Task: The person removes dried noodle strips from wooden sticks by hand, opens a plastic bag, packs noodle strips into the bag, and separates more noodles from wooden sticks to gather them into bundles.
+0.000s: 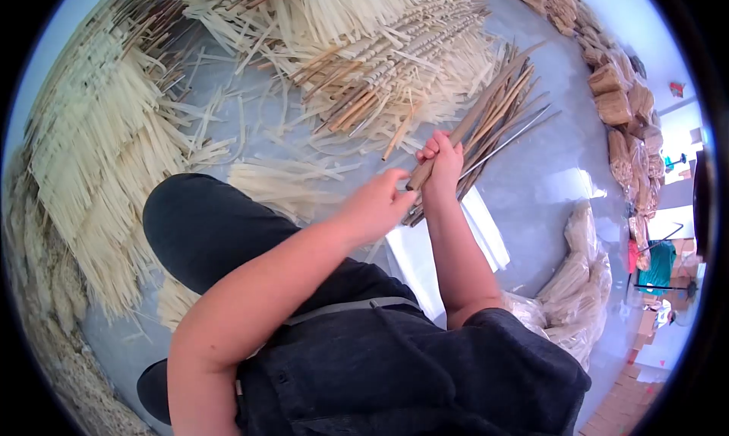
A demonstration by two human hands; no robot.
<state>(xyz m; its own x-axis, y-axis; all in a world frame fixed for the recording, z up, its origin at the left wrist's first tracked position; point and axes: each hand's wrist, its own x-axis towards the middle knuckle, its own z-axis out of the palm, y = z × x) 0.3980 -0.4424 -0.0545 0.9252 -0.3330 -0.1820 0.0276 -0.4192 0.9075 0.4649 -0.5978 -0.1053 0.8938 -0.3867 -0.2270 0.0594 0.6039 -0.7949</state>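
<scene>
the step in hand looks like holding a bundle together at its near end. the right hand (443,165) is closed, fingers wrapped round a thick brown stick (477,111), whose near end pokes out just past the fist. the left hand (377,206) is half open beside that end, thumb and fingers parted around it; whether they touch it i cannot tell. thin brown sticks (495,126) and one shiny rod (507,141) run alongside, passing behind the right wrist and fanning out at their far ends; how many of these the fist holds, and how many rest on the floor (543,235), is hidden.

the bundle sits above the far edge of a white sheet (484,229), its far ends pointing to the floor's far right side. more sticks (391,64) lie across a heap of pale strips (326,11) towards the floor's far edge, and one loose stick (399,132) lies between heap and hands. a clear plastic bag (581,288) is slumped off the sheet's right edge.

as i judge it, the next move calls for a steady right fist while the left evens up the near ends, which stand at different lengths.
</scene>
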